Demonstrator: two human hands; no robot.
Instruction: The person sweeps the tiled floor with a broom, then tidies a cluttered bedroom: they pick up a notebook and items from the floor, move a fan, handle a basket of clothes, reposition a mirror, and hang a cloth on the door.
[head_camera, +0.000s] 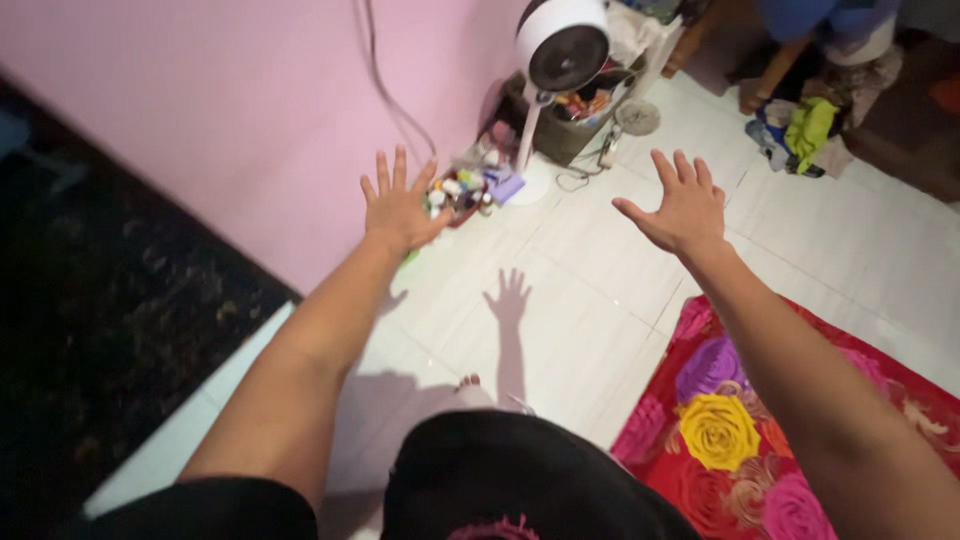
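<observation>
White tiled floor (590, 300), pink wall (200, 110) upper left. Left hand (398, 205), right hand (680, 208) spread, fingers released, holding nothing. Risk: knocking over fan (560, 45) at top centre.

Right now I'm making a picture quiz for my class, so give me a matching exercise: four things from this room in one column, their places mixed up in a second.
Things:
1. fan
2. flowered mat
3. pile of small bottles
4. heap of clothes

Places:
A. lower right, under the right arm
B. far right, top of view
C. top centre, near the pink wall
D. on the floor just beyond the left hand

Pairs: 1-C, 2-A, 3-D, 4-B
</observation>
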